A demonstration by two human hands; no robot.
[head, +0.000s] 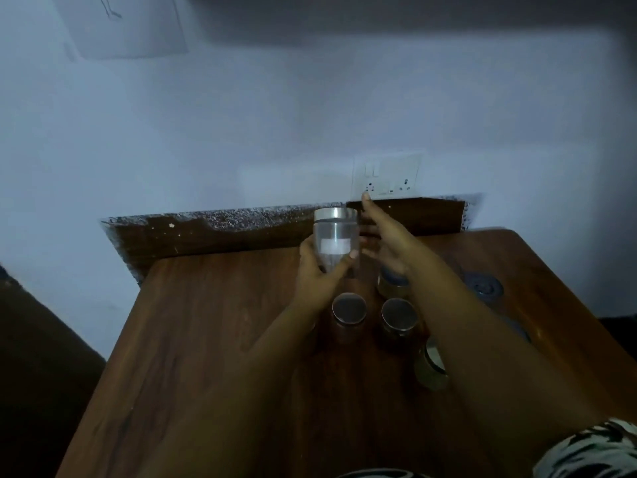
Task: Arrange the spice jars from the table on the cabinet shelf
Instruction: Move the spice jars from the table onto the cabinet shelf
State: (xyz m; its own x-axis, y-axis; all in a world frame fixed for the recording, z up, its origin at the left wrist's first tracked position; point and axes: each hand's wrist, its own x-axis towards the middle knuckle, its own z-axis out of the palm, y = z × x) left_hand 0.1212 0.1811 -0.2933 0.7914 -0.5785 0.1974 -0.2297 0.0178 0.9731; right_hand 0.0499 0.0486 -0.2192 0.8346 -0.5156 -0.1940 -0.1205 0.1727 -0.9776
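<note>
Left grip holds a clear jar; right grip, fingers straight, hides a jar.

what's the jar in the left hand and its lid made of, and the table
Jar: clear body, probably glass though it may be plastic; you can see through it. Its lid: looks like brushed metal, with a dull silver sheen. Table: brown wood-grain surface, possibly laminate, with a slight gloss.
</note>
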